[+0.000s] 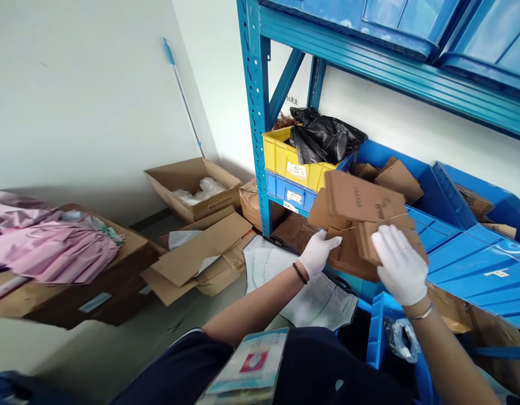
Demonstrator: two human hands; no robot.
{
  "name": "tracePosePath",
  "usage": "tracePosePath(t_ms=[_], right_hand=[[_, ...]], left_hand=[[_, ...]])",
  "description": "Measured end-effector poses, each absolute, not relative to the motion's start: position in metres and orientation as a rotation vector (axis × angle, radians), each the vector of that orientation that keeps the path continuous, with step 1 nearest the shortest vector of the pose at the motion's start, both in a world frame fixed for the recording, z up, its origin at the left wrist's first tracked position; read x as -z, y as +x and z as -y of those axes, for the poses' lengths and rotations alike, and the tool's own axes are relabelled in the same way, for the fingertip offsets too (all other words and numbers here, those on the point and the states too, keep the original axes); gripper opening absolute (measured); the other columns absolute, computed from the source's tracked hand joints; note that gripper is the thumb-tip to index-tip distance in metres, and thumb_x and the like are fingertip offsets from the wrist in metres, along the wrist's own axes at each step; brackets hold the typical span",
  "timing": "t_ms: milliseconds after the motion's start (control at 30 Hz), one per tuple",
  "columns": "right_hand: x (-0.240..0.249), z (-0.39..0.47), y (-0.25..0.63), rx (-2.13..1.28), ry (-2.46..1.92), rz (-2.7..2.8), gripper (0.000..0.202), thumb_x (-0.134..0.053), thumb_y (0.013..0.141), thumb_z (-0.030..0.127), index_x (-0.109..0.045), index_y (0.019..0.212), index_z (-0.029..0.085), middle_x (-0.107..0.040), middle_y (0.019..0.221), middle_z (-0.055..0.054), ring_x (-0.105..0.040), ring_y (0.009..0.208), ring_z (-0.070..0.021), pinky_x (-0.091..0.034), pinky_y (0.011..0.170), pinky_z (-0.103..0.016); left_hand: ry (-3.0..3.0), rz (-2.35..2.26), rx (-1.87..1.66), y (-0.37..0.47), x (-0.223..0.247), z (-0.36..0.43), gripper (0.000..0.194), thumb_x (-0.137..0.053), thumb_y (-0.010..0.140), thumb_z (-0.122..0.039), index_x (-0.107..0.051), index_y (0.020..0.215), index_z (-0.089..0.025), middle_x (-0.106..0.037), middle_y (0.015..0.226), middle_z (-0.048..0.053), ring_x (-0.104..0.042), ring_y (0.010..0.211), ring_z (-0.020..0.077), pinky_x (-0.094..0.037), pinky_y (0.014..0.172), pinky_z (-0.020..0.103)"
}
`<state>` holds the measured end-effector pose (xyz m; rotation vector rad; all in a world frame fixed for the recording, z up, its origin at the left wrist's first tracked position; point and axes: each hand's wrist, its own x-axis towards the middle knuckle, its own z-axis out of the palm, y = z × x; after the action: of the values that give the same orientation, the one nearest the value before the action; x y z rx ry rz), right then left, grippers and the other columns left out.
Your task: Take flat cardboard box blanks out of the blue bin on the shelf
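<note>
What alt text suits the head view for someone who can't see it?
A gloved left hand holds brown cardboard pieces, the right hand against them, before a blue rack. Behind is a yellow bin topped with black plastic; pink material lies left.

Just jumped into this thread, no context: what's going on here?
A person in white gloves has a stack of flat brown cardboard in front of a blue shelf. The left hand holds its lower left edge; the right hand lies against its right side. On the shelf, blue bins hold more cardboard, and black plastic lies over a yellow bin.
</note>
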<state>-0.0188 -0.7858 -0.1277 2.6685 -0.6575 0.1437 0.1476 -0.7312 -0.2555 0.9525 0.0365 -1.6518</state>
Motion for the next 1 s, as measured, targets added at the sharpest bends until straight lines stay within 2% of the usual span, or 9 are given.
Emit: tracePosePath(t_ms=[167, 300, 433, 633, 767, 1000], right_hand=[[0.132, 0.822, -0.065, -0.008, 2.45, 0.633, 0.055, -0.059, 0.083, 0.002, -0.058, 0.136, 0.015, -0.066, 0.133, -0.009, -0.065, 0.121, -0.0275, -0.055, 0.101, -0.038], [0.143, 0.825, -0.078, 0.136, 2.366, 0.639, 0.051, -0.06, 0.086, 0.005, -0.061, 0.135, 0.017, -0.066, 0.134, -0.011, -0.065, 0.118, -0.0298, -0.056, 0.097, -0.04], [0.148, 0.832, -0.079, 0.229, 2.284, 0.692, 0.046, -0.061, 0.088, 0.008, -0.063, 0.134, 0.017, -0.067, 0.13, -0.013, -0.066, 0.114, -0.0309, -0.057, 0.091, -0.038], [0.153, 0.852, -0.093, 0.214, 2.246, 0.629, 0.049, -0.062, 0.088, 0.008, -0.058, 0.136, 0.012, -0.065, 0.13, -0.019, -0.065, 0.114, -0.0332, -0.056, 0.094, -0.043], [0.144, 0.856, -0.111, 0.194, 2.281, 0.482, 0.058, -0.065, 0.086, 0.008, -0.05, 0.143, 0.012, -0.062, 0.135, -0.02, -0.062, 0.121, -0.0343, -0.055, 0.098, -0.044], [0.136, 0.852, -0.132, 0.275, 2.301, 0.477, 0.059, -0.064, 0.088, 0.01, -0.048, 0.144, 0.016, -0.06, 0.139, -0.019, -0.059, 0.126, -0.0343, -0.055, 0.1, -0.046]], left_hand=[[1.079, 0.028, 1.606, 0.177, 0.24, 0.711, 0.052, -0.082, 0.063, -0.038, -0.066, 0.104, -0.01, -0.074, 0.112, 0.013, -0.067, 0.107, 0.0307, -0.05, 0.099, 0.045], [1.249, 0.221, 1.494, 0.191, 0.233, 0.71, 0.052, -0.076, 0.067, -0.038, -0.065, 0.11, -0.011, -0.071, 0.122, 0.012, -0.063, 0.115, 0.0314, -0.049, 0.103, 0.044], [1.313, 0.313, 1.547, 0.185, 0.228, 0.701, 0.049, -0.073, 0.069, -0.04, -0.065, 0.109, -0.012, -0.072, 0.119, 0.011, -0.063, 0.115, 0.0315, -0.049, 0.102, 0.043], [1.32, 0.429, 1.608, 0.18, 0.221, 0.686, 0.044, -0.071, 0.075, -0.04, -0.066, 0.109, -0.013, -0.072, 0.119, 0.01, -0.064, 0.115, 0.031, -0.05, 0.103, 0.043], [1.211, 0.335, 1.628, 0.208, 0.232, 0.695, 0.052, -0.081, 0.069, -0.041, -0.067, 0.111, -0.014, -0.073, 0.119, 0.01, -0.064, 0.118, 0.0321, -0.049, 0.106, 0.043], [1.165, 0.149, 1.649, 0.244, 0.224, 0.699, 0.057, -0.093, 0.058, -0.041, -0.07, 0.104, -0.016, -0.076, 0.109, 0.009, -0.071, 0.1, 0.028, -0.056, 0.099, 0.041]])
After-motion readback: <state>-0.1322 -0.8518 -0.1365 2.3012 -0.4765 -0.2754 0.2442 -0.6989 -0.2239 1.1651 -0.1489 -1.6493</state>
